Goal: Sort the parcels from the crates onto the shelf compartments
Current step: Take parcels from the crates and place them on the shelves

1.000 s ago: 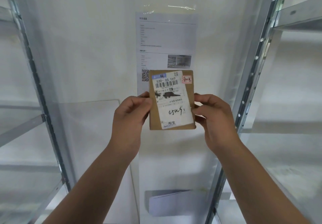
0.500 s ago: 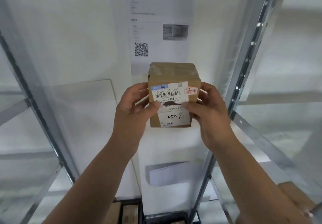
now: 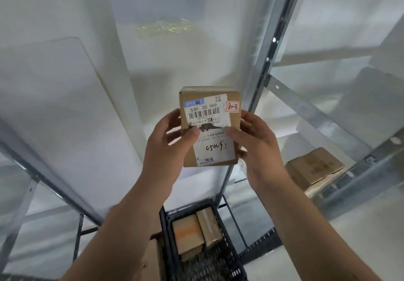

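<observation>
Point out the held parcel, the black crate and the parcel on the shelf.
held parcel (image 3: 207, 114): head view, white label
black crate (image 3: 185, 205): head view, far rim
shelf parcel (image 3: 314, 167): head view, top face

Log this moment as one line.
left hand + right hand: gripping cardboard parcel | red tag: 2-3 | black crate below: two boxes | right shelf: one carton

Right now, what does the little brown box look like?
The box is brown cardboard, closed, with clear tape on top, held upright in the air, front toward the camera. A white shipping label with a barcode and black handwriting covers most of the front; a small red-edged sticker beside it reads 2-3. The left hand grips its left side, the right hand its right, thumbs on the label.
</observation>
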